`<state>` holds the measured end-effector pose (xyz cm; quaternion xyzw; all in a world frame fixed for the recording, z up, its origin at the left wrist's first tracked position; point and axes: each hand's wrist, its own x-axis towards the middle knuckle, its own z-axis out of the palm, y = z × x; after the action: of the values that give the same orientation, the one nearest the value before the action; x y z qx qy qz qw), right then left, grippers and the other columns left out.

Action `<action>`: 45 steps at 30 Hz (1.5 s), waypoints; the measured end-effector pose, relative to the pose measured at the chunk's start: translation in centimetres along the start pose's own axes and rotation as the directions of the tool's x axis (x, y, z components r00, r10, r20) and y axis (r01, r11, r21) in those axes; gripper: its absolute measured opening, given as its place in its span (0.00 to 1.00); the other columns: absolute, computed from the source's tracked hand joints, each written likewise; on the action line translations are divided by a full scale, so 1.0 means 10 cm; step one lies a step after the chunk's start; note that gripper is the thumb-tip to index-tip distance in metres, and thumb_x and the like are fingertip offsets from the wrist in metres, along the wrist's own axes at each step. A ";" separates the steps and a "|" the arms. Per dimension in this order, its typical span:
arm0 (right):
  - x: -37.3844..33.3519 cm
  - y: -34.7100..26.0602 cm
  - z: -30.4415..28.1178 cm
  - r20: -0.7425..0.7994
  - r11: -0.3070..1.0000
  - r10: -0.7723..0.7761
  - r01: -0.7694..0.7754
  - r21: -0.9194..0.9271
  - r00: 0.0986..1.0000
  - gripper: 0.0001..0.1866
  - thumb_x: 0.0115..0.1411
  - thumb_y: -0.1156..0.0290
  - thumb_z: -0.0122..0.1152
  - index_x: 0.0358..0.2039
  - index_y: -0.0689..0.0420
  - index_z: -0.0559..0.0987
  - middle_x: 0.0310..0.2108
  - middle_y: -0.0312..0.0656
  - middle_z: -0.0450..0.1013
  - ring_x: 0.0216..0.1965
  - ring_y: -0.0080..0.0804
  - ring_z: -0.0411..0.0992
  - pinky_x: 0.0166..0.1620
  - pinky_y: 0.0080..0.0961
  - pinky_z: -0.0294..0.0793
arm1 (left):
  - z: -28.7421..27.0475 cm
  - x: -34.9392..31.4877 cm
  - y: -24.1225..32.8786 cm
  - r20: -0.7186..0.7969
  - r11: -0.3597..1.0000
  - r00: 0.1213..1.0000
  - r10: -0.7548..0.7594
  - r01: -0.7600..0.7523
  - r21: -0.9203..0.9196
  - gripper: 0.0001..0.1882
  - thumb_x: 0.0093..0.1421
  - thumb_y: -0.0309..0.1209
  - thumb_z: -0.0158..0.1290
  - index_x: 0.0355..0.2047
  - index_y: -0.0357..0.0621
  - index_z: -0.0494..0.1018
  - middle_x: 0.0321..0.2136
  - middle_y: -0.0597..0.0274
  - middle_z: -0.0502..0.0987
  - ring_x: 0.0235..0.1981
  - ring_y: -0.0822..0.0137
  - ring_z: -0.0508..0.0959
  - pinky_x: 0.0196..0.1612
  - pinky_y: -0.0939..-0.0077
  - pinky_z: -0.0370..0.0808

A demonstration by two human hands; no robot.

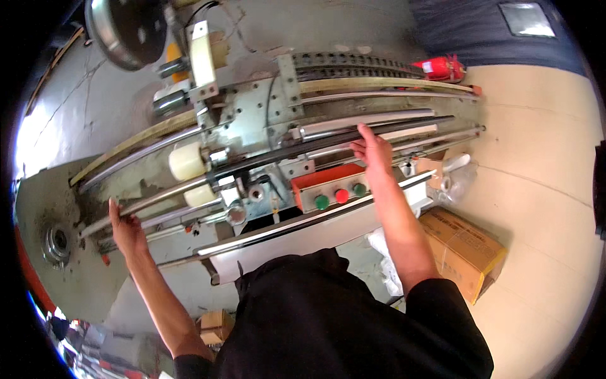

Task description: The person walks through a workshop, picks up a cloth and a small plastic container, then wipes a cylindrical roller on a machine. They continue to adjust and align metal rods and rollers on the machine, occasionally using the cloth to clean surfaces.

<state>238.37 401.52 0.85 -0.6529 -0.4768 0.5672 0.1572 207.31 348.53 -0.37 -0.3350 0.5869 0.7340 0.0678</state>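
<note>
I lean over a long metal machine with parallel rails (353, 120) and white rollers (187, 160). My left hand (126, 228) rests on a steel rail (165, 197) near the machine's left end, fingers curled over it. My right hand (372, 150) reaches across to a dark bar (328, 144) in the middle, fingers pressed on it with the forefinger pointing up. Just below that hand sits an orange control box (328, 188) with two green buttons and a red one. Neither hand carries a loose object.
A roller chain (353, 61) runs along the machine's far side, with a red fire extinguisher (439, 67) lying beyond it. A cardboard box (464, 249) stands on the pale floor at the right. A large round metal wheel (123, 28) hangs at the upper left.
</note>
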 end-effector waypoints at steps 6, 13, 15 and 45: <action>-0.28 -0.07 -0.17 0.151 0.815 -0.245 0.288 -0.503 0.958 0.31 0.69 0.37 0.65 0.30 0.56 0.81 0.22 0.38 0.81 0.24 0.26 0.80 0.31 0.24 0.78 | -0.02 -0.05 0.07 0.069 0.994 0.995 -0.072 0.077 -0.076 0.12 0.71 0.41 0.65 0.36 0.51 0.77 0.31 0.70 0.76 0.29 0.75 0.73 0.31 0.77 0.70; -1.63 -0.01 1.21 0.695 0.074 -0.714 0.996 -0.042 0.083 0.21 0.59 0.62 0.79 0.51 0.51 0.85 0.49 0.39 0.83 0.51 0.41 0.80 0.59 0.43 0.74 | -0.10 -0.29 0.14 0.245 0.969 0.965 -0.094 0.145 -0.198 0.10 0.76 0.38 0.53 0.41 0.47 0.77 0.45 0.57 0.86 0.48 0.62 0.85 0.47 0.68 0.83; -1.78 0.04 1.52 0.793 0.022 -0.609 1.000 -0.014 0.025 0.32 0.56 0.61 0.81 0.60 0.53 0.81 0.56 0.41 0.79 0.59 0.41 0.76 0.67 0.46 0.69 | -0.16 -0.26 0.12 0.276 0.967 0.958 -0.076 0.138 -0.213 0.09 0.77 0.36 0.51 0.43 0.46 0.77 0.50 0.53 0.86 0.53 0.60 0.85 0.52 0.65 0.85; -1.61 -0.04 2.03 0.945 0.230 -0.289 0.969 -0.090 0.156 0.15 0.62 0.57 0.74 0.44 0.52 0.88 0.40 0.41 0.86 0.47 0.43 0.81 0.56 0.43 0.66 | -0.04 -0.35 0.05 0.122 0.999 0.992 -0.032 0.036 -0.033 0.13 0.75 0.34 0.59 0.46 0.35 0.76 0.42 0.48 0.87 0.44 0.61 0.89 0.44 0.71 0.90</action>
<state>221.65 382.01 4.45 -0.0106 -0.9157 0.3922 -0.0866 209.86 349.02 2.00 -0.3009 0.5630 0.7619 0.1099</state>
